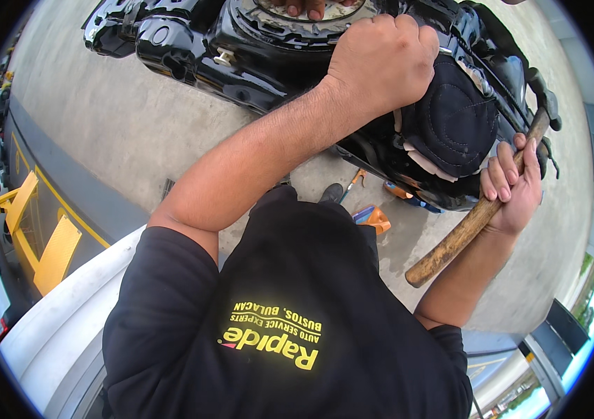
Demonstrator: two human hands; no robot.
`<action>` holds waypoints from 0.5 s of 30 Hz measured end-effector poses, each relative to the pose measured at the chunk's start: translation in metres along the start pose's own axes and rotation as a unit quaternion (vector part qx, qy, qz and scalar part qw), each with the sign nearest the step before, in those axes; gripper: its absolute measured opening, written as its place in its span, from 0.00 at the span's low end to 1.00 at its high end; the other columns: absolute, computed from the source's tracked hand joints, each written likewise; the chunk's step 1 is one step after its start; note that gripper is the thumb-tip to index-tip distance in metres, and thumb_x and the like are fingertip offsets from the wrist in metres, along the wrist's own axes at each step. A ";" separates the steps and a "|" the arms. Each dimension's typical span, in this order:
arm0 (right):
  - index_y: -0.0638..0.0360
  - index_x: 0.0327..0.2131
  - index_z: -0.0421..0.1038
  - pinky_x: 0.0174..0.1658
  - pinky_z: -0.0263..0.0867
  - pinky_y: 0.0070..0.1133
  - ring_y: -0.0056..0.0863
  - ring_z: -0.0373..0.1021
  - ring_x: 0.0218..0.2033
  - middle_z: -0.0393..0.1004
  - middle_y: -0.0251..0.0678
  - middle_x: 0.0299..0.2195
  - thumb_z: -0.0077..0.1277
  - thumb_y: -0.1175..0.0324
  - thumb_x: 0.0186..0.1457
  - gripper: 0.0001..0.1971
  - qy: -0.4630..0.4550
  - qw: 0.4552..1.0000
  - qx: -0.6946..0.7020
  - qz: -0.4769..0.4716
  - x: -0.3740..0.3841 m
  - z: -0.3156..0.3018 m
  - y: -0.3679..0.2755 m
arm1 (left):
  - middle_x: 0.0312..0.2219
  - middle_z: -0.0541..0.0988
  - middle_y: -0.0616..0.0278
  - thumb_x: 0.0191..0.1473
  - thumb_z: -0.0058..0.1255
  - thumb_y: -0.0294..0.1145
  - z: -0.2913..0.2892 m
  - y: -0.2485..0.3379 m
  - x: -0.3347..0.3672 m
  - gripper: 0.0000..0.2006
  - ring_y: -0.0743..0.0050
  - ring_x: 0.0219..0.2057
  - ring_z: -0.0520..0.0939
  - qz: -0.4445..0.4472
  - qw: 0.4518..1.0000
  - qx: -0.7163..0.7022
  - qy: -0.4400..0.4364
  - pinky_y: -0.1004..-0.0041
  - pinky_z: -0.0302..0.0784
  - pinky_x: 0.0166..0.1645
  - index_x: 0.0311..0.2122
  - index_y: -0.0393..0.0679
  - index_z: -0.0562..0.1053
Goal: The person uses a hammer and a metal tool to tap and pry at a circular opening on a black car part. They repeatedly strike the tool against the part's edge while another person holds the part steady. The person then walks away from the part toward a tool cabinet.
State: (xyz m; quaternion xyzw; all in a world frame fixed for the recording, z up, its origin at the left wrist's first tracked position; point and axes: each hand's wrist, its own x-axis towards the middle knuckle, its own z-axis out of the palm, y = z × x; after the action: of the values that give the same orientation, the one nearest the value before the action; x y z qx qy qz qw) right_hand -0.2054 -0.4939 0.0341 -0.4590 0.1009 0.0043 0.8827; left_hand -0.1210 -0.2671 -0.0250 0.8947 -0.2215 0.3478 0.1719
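Observation:
My left hand (384,66) is closed in a fist over a shiny black moulded tank (241,70). A small pale metal tip pokes out past its knuckles; the rest of what it grips is hidden. On the right, my right hand (517,185) is wrapped round the wooden handle of a hammer (454,241). Its dark head is at the upper end, beside the tank's right side. Between my hands lies a black stitched fabric piece (454,115) with pale edges. At the top, another person's fingers (305,8) rest on the tank's round ring opening (265,12).
Below the tank, an orange container (374,218) and an orange-handled tool (357,177) are on the concrete floor (101,98). Yellow metal ramps (58,255) stand at the left, beside a curved white panel (77,314). A dark shoe (332,193) shows under the tank.

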 end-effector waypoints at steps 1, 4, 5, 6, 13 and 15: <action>0.58 0.43 0.63 0.10 0.54 0.16 0.14 0.51 0.08 0.55 0.25 0.16 0.32 0.59 0.73 0.13 0.038 0.999 -0.010 -0.032 0.000 0.003 0.002 | 0.24 0.77 0.58 0.49 0.55 0.35 0.002 -0.001 0.001 0.07 0.63 0.26 0.84 0.002 1.000 -0.002 -0.005 0.67 0.81 0.29 0.29 0.44 0.74; 0.58 0.43 0.63 0.10 0.54 0.16 0.14 0.51 0.08 0.55 0.25 0.15 0.33 0.59 0.74 0.14 -0.020 0.979 -0.093 0.182 -0.021 0.026 0.020 | 0.24 0.77 0.58 0.49 0.55 0.36 0.004 0.000 -0.002 0.07 0.64 0.26 0.83 0.003 1.000 0.005 -0.014 0.67 0.81 0.29 0.30 0.44 0.74; 0.58 0.43 0.63 0.10 0.54 0.16 0.14 0.51 0.08 0.55 0.25 0.15 0.33 0.59 0.74 0.14 -0.023 0.976 -0.107 0.187 -0.015 0.015 0.011 | 0.24 0.77 0.58 0.49 0.55 0.36 0.004 -0.002 0.000 0.07 0.64 0.26 0.83 -0.002 1.000 0.012 -0.007 0.67 0.81 0.29 0.30 0.44 0.74; 0.58 0.42 0.63 0.09 0.54 0.16 0.14 0.51 0.08 0.55 0.25 0.15 0.33 0.59 0.74 0.14 -0.019 0.985 -0.100 0.141 -0.009 0.006 0.006 | 0.24 0.77 0.58 0.49 0.55 0.35 0.004 -0.002 0.000 0.07 0.64 0.26 0.83 0.003 1.000 0.009 -0.002 0.67 0.81 0.29 0.30 0.44 0.74; 0.58 0.40 0.61 0.09 0.55 0.15 0.14 0.51 0.07 0.55 0.26 0.14 0.34 0.58 0.73 0.13 -0.029 0.977 -0.146 0.151 -0.021 0.015 0.002 | 0.26 0.78 0.58 0.50 0.55 0.36 0.002 0.002 -0.001 0.07 0.64 0.29 0.84 0.016 1.000 0.003 -0.002 0.67 0.81 0.32 0.30 0.45 0.74; 0.57 0.40 0.61 0.09 0.54 0.15 0.14 0.51 0.06 0.55 0.26 0.14 0.33 0.58 0.73 0.13 -0.017 0.991 -0.119 0.058 -0.027 -0.003 -0.007 | 0.26 0.77 0.59 0.48 0.56 0.36 0.001 -0.003 0.000 0.07 0.64 0.30 0.83 0.031 0.999 0.000 -0.013 0.67 0.80 0.34 0.30 0.46 0.73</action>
State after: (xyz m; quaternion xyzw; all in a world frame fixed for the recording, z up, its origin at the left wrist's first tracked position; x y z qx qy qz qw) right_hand -0.2316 -0.4982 0.0430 -0.5539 0.1106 0.0753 0.8218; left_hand -0.1192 -0.2653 -0.0267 0.8920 -0.2509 0.3412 0.1581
